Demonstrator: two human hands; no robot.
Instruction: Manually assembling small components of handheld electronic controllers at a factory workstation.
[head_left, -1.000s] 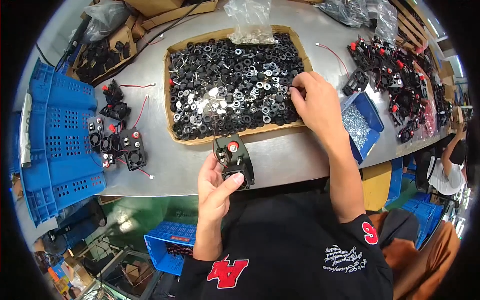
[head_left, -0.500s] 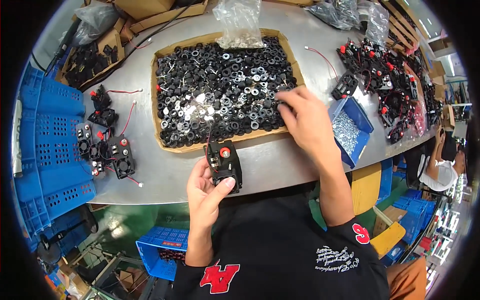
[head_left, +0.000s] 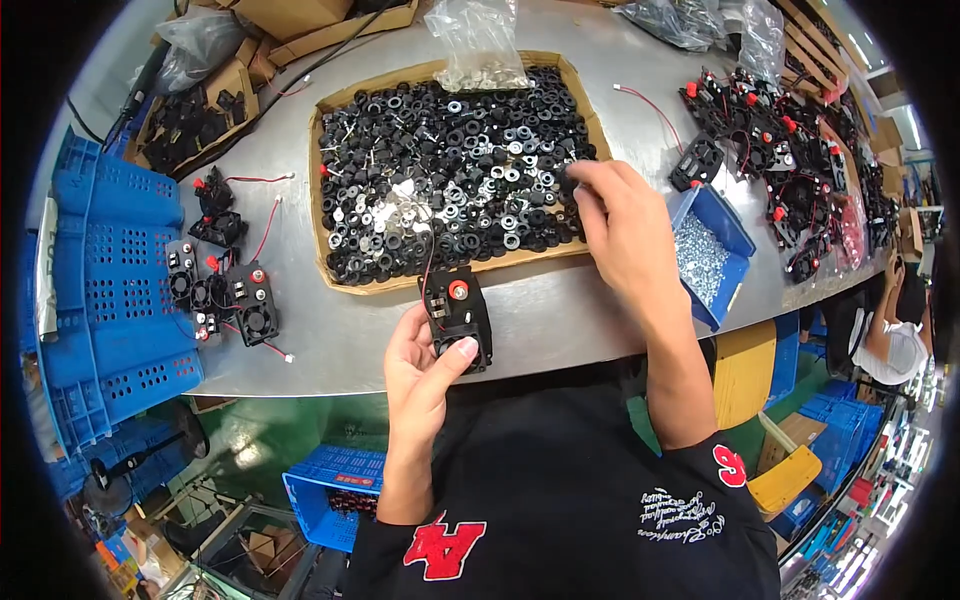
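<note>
My left hand (head_left: 422, 375) is closed around a black fan module (head_left: 458, 312) with a red-ringed terminal, its thumb pressed on the near end. A thin wire rises from the module toward the shallow cardboard tray (head_left: 400, 286). That tray is full of small black caps or knobs, dark rings and shiny metal washers. Over its right edge, my right hand (head_left: 628, 225) has its fingers curled together at the black parts. Whatever sits between those fingertips is too small and dark to name.
A blue bin (head_left: 745, 240) of small metal hardware stands by my right forearm. Fan modules with wires lie in a pile (head_left: 760, 150) at right and a cluster (head_left: 225, 290) at left. A blue crate (head_left: 120, 290) borders the left side; a plastic bag (head_left: 480, 40) rests on the tray's far edge.
My right hand has shifted slightly right, toward the tray's edge, its fingers still curled. My left hand keeps hold of the fan module. The whole view has moved a little.
</note>
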